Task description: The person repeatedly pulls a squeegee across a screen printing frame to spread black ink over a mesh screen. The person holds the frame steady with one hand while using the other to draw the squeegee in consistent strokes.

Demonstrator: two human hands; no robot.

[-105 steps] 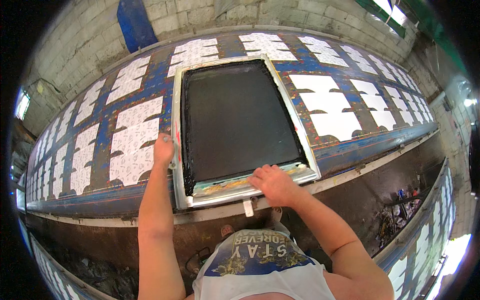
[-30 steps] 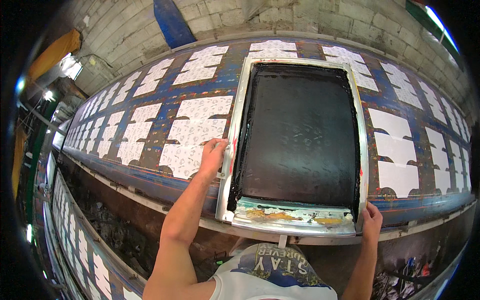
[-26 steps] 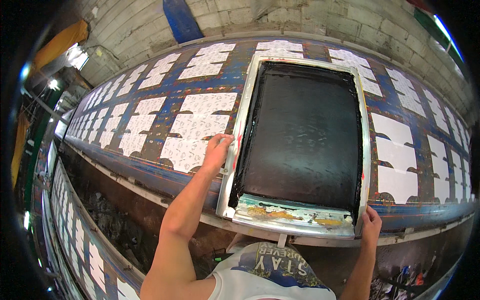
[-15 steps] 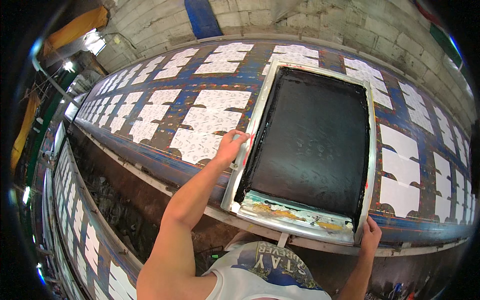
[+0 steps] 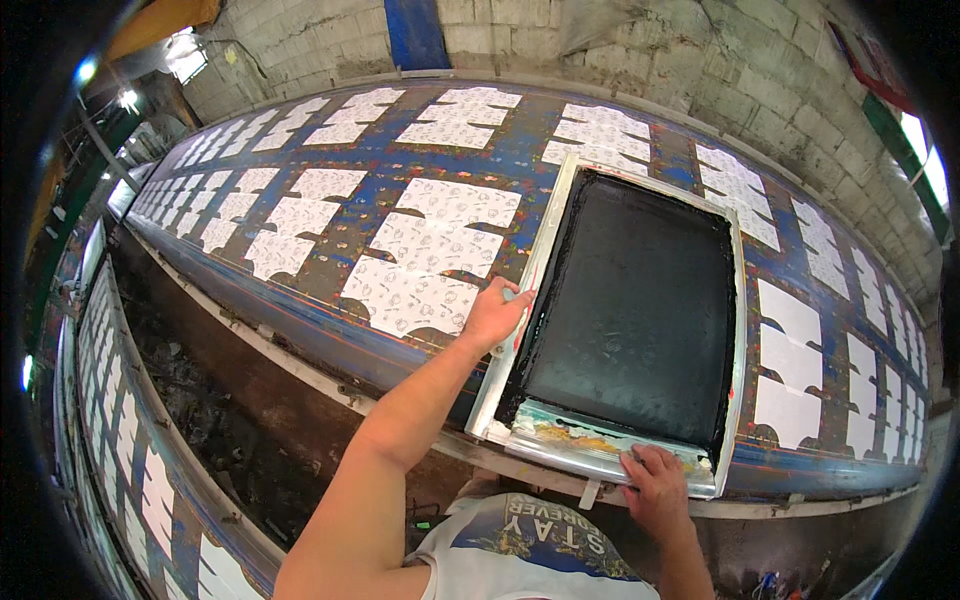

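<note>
A screen printing frame (image 5: 740, 300) with a pale metal rim lies on the long print table, its mesh (image 5: 640, 290) dark and coated with black ink. My left hand (image 5: 498, 310) is closed on the frame's left side, about midway along it. Across the near end of the frame rests a paint-stained metal squeegee (image 5: 570, 436), smeared with yellow, white and green. My right hand (image 5: 655, 486) has its fingers bent over the right part of that squeegee; the thumb is partly hidden.
White cut fabric pieces (image 5: 430, 255) lie in rows along the print table (image 5: 330, 320); those at the left carry small line drawings. A concrete block wall (image 5: 560, 50) stands behind. Another table with fabric pieces (image 5: 155, 490) runs at the lower left, beyond a dark floor gap (image 5: 230, 400).
My right hand has left the frame's near right corner and moved left onto the squeegee. My left hand keeps its hold on the frame's left side. The view has shifted slightly.
</note>
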